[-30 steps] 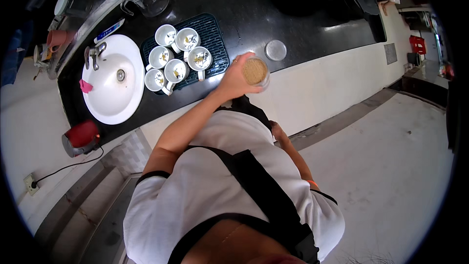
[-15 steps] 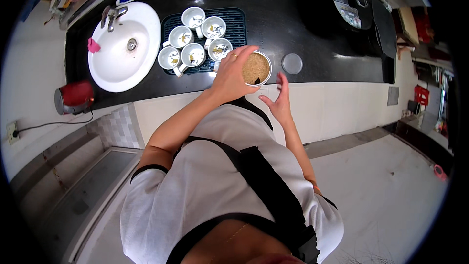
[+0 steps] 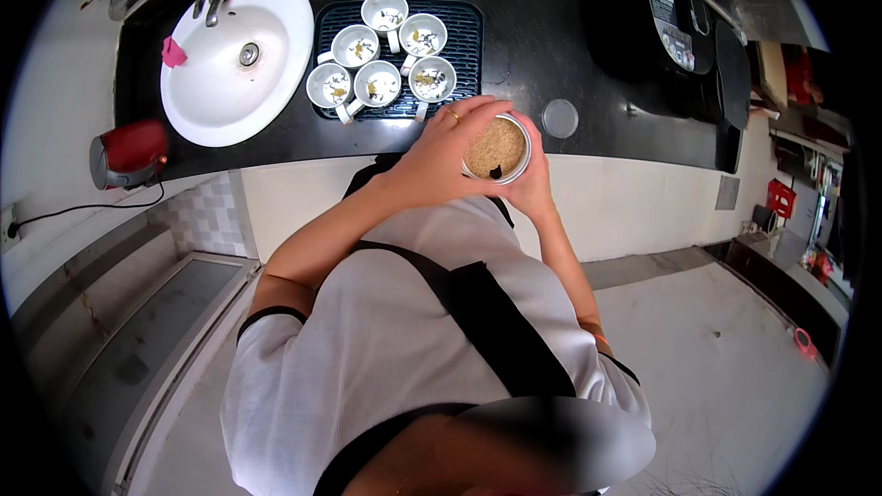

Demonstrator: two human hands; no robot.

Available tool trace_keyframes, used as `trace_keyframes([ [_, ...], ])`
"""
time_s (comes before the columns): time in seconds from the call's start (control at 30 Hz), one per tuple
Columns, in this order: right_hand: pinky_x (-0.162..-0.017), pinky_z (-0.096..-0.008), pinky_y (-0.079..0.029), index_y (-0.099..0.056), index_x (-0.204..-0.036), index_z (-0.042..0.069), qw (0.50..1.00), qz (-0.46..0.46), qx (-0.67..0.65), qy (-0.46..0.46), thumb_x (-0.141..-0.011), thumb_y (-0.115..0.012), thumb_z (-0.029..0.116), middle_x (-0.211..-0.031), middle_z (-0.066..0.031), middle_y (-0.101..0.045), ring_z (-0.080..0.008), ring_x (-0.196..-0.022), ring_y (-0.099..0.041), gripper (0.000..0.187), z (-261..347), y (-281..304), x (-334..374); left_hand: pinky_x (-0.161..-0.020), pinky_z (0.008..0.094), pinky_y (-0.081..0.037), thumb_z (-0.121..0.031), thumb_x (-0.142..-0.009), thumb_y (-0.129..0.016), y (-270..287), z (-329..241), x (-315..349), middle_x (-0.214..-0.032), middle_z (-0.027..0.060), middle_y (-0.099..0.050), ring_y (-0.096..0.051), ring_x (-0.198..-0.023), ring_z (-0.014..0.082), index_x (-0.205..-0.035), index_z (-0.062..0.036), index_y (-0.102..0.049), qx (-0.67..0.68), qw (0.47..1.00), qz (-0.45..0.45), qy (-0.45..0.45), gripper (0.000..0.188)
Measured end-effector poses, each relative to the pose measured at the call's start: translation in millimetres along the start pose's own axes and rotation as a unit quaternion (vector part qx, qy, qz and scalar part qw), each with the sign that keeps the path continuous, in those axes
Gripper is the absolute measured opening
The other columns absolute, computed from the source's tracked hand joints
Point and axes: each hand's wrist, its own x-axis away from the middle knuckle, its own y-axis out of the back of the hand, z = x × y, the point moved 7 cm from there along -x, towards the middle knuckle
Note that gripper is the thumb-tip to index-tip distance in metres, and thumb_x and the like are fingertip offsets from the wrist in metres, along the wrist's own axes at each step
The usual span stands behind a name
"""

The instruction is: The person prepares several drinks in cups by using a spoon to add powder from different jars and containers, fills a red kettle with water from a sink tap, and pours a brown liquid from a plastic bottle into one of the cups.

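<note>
A round, open jar [image 3: 497, 145] of light-brown grains sits between my hands, just off the counter's front edge. A small black piece shows in the grains near the rim. My left hand [image 3: 447, 152] is wrapped round the jar's left side. Around the right side curls my right hand [image 3: 533, 179], its fingers partly hidden behind the jar. The clear round lid [image 3: 559, 118] lies on the counter to the right. Left of the jar, several white mugs, one of them a front-right mug [image 3: 432, 80], stand on a dark ribbed drying mat [image 3: 467, 32], with dark and yellowish bits in their bottoms.
A white oval sink [image 3: 207, 96] with a metal faucet [image 3: 217, 0] is at the left, a pink cloth [image 3: 173, 52] on its rim. The red kettle-like appliance [image 3: 130, 154] stands at the counter's left end. A black appliance [image 3: 643, 28] occupies the right back.
My right hand has closed onto the jar, where before it was held apart and open beside it. The jar has come slightly nearer to me, with my left hand still on it.
</note>
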Motion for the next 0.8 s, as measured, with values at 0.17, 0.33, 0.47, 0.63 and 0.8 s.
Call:
trace_keyframes([
  [0.17, -0.094, -0.0370, -0.037, -0.038, -0.126, 0.009, 1.000, -0.016, 0.002, -0.001, -0.050, -0.083, 0.013, -0.121, -0.0125, -0.045, -0.0299, -0.113, -0.043, 0.089, 10.3, 3.2, 8.0, -0.085, 0.0353, -0.036, -0.011, -0.065, -0.069, 11.5, -16.7, -9.0, -0.094, 0.0005, -0.055, -0.043, -0.098, 0.0229, -0.076, -0.0125, -0.066, -0.090, 0.987, 0.022, -0.134, 0.011],
  [0.33, -0.095, -0.0384, -0.035, -0.039, -0.125, 0.008, 0.999, -0.013, -0.030, -0.022, -0.051, -0.082, 0.016, -0.120, -0.0141, -0.045, -0.0313, -0.113, -0.041, 0.086, -5.5, -3.7, 25.2, -0.075, 0.0342, -0.035, -0.014, -0.061, -0.066, -19.8, -29.5, -11.4, -0.080, -0.0005, -0.052, -0.044, -0.085, 0.0212, -0.068, -0.0137, -0.062, -0.153, 0.934, 0.211, -0.245, 0.008],
  [0.47, -0.097, -0.0396, -0.032, -0.039, -0.125, 0.005, 1.000, -0.013, -0.015, 0.017, -0.053, -0.081, 0.024, -0.122, -0.0152, -0.044, -0.0323, -0.115, -0.039, 0.085, 4.4, -2.4, 29.9, -0.076, 0.0336, -0.031, -0.018, -0.062, -0.066, -37.3, -47.2, -9.2, -0.078, -0.0006, -0.052, -0.045, -0.084, 0.0198, -0.064, -0.0131, -0.061, -0.209, 0.887, 0.283, -0.299, 0.007],
  [0.63, -0.098, -0.0398, -0.031, -0.036, -0.127, 0.004, 1.000, -0.008, -0.006, 0.022, -0.053, -0.081, 0.024, -0.126, -0.0149, -0.042, -0.0326, -0.116, -0.038, 0.090, 18.2, 1.1, 32.9, -0.075, 0.0335, -0.030, -0.018, -0.061, -0.068, -51.0, -34.4, -8.8, -0.076, -0.0038, -0.056, -0.045, -0.083, 0.0183, -0.066, -0.0133, -0.065, -0.199, 0.863, 0.368, -0.282, 0.007],
  [0.8, -0.098, -0.0399, -0.032, -0.033, -0.128, 0.004, 0.999, -0.010, -0.010, 0.031, -0.052, -0.081, 0.022, -0.125, -0.0147, -0.042, -0.0327, -0.115, -0.038, 0.092, 11.4, -5.3, 38.1, -0.074, 0.0319, -0.030, -0.015, -0.059, -0.068, -54.2, -38.3, -4.3, -0.074, -0.0045, -0.057, -0.046, -0.079, 0.0172, -0.065, -0.0132, -0.065, -0.193, 0.851, 0.384, -0.301, 0.007],
])
